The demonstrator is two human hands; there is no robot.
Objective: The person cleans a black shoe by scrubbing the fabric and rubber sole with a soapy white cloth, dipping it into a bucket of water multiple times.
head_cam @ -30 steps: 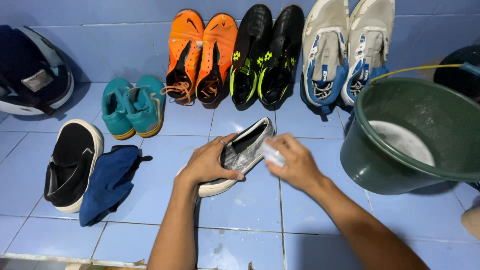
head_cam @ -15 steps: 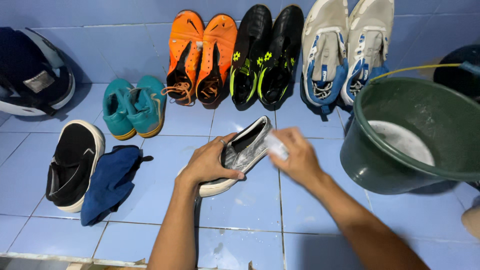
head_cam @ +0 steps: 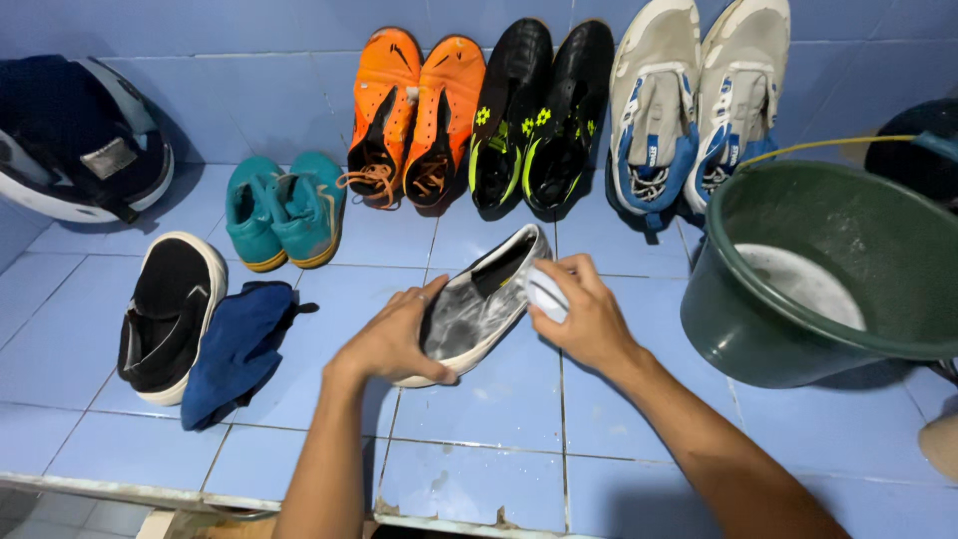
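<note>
Gripping the grey-and-white slip-on shoe (head_cam: 477,309) from its near side, the left hand (head_cam: 391,339) has its fingers curled round the sole edge, tilting the upper toward the person so the wet, soapy side faces up. The right hand (head_cam: 582,317) is closed around a small white scrubbing pad or brush (head_cam: 546,291), pressed against the shoe near its opening. Probably held like that so one hand steadies while the other scrubs. The shoe sits mid-floor on the blue tiled floor (head_cam: 479,429), just left of the dark green plastic bucket of sudsy water (head_cam: 798,299), handy for dipping. Compared with half a second back, barely anything changed: same grip, with the right hand shifted only slightly along the shoe.
</note>
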